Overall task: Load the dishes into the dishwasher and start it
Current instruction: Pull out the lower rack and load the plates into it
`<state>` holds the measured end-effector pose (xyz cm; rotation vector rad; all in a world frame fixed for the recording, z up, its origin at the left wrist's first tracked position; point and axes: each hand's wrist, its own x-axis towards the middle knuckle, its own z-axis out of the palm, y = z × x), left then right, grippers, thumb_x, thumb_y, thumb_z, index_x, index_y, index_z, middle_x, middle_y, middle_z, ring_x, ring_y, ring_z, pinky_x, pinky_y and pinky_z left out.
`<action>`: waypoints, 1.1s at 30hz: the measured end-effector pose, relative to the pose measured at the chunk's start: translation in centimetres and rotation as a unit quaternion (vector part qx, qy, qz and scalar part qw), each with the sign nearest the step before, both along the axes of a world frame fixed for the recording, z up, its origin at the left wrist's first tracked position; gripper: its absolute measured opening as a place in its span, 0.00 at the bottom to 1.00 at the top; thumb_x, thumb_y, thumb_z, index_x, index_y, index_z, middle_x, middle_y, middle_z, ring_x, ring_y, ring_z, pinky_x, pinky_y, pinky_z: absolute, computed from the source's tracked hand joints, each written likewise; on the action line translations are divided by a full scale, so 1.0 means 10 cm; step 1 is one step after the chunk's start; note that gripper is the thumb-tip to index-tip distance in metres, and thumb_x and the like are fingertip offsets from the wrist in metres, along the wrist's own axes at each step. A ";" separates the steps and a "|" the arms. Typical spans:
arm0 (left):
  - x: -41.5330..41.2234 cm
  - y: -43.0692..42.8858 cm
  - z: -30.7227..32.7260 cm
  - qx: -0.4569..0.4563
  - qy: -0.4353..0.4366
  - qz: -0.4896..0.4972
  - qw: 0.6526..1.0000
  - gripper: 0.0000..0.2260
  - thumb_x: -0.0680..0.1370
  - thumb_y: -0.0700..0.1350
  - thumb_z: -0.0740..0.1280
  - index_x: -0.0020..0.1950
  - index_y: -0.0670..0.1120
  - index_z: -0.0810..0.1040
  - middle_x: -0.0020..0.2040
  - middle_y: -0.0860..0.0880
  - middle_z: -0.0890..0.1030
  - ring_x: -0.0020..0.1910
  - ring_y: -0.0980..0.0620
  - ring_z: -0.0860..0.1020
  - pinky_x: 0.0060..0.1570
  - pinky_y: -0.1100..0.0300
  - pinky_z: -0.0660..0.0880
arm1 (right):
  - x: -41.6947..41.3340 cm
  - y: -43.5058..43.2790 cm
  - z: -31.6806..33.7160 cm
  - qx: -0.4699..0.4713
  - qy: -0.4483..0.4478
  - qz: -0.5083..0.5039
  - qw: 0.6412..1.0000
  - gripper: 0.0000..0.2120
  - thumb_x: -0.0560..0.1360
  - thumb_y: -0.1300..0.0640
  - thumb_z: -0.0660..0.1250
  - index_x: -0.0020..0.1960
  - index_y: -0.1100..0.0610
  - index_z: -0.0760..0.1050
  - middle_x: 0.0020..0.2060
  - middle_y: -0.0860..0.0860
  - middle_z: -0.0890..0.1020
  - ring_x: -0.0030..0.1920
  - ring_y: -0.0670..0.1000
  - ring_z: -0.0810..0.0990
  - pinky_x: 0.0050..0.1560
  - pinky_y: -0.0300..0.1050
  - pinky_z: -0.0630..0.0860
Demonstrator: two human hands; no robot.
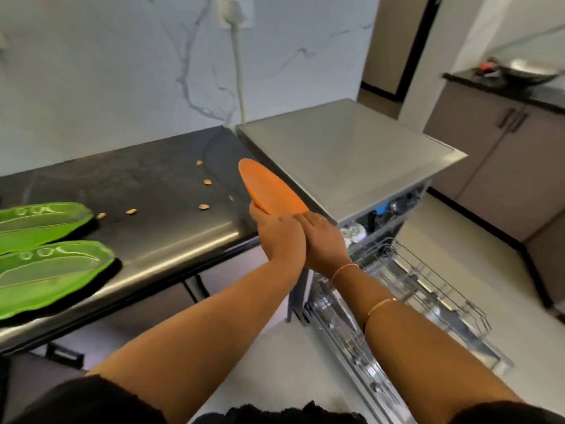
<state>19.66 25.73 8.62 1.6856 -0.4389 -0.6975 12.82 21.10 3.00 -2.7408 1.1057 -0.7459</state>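
An orange plate (pixel 269 188) is held tilted on edge above the gap between the black counter and the dishwasher. My left hand (pixel 278 237) grips its near rim from the left, and my right hand (pixel 324 240) holds the same rim from the right, the two hands pressed side by side. The dishwasher (pixel 345 154) stands open at the right with its wire rack (pixel 428 289) pulled out below my right forearm. Some white dishes (pixel 354 232) show inside the upper part. Two green leaf-shaped plates (pixel 46 221) (pixel 52 270) lie on the counter at the left.
The black counter (pixel 159 194) carries a few small food scraps (pixel 203 206). A white cable (pixel 238 71) runs down the marble wall behind. At the far right a cabinet (pixel 504 148) bears a metal wok (pixel 532 71). Pale floor (pixel 275 362) lies beneath my arms.
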 end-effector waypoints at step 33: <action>-2.31 -1.34 -4.03 0.202 -0.031 -0.324 0.924 0.34 0.78 0.56 0.62 0.77 0.48 0.48 0.72 0.45 0.67 0.67 0.45 0.71 0.64 0.45 0.70 | -2.49 -1.09 -3.63 0.518 -0.015 -0.236 0.822 0.07 0.79 0.59 0.57 0.52 0.56 0.73 0.37 0.50 0.77 0.36 0.49 0.75 0.35 0.39 0.69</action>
